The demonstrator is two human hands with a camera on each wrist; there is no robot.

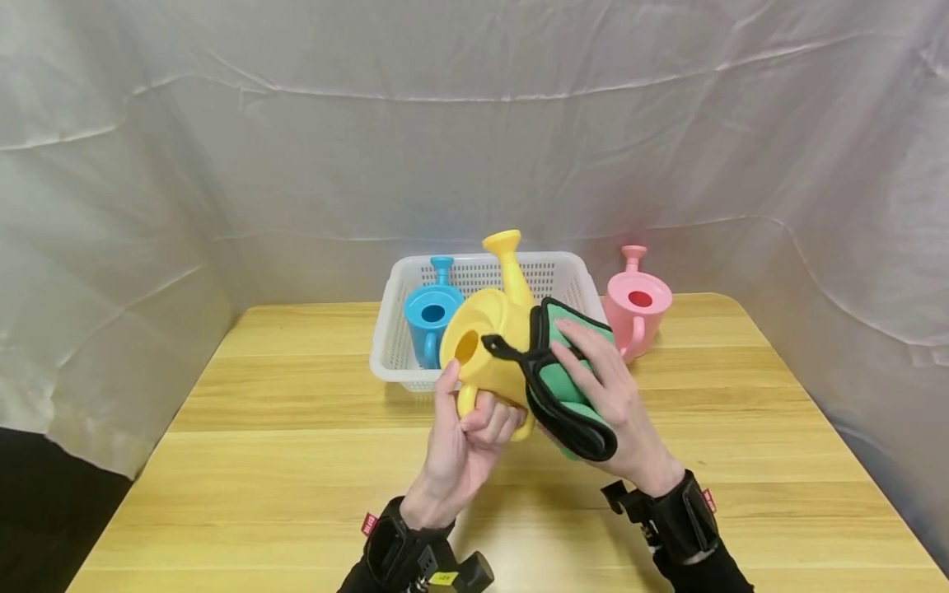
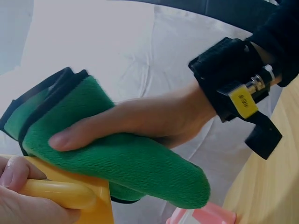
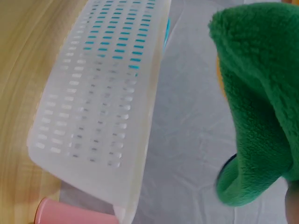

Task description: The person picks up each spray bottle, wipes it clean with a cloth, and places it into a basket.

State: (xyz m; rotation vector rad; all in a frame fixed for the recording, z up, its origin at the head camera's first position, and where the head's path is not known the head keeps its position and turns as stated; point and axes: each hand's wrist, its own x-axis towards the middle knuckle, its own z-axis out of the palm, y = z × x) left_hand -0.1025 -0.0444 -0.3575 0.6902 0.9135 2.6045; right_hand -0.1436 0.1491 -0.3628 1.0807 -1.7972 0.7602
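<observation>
A yellow watering can (image 1: 498, 317) is held up above the table, tilted, its spout pointing away. My left hand (image 1: 467, 441) grips its handle (image 2: 60, 193), thumb near the rim. Against the can's right side, my right hand (image 1: 604, 395) holds a folded green cloth (image 2: 117, 158) with black edging; a black loop hangs across the can. In the left wrist view the right thumb lies along the cloth. The right wrist view shows mostly the cloth (image 3: 257, 102), with the right hand barely visible at the edge.
Behind the hands stands a white perforated plastic basket (image 1: 384, 333) with a blue watering can (image 1: 423, 309) inside. A pink watering can (image 1: 652, 309) stands on the wooden table (image 1: 296, 461) to the basket's right. Grey-white sheeting (image 1: 445, 165) hangs around the table.
</observation>
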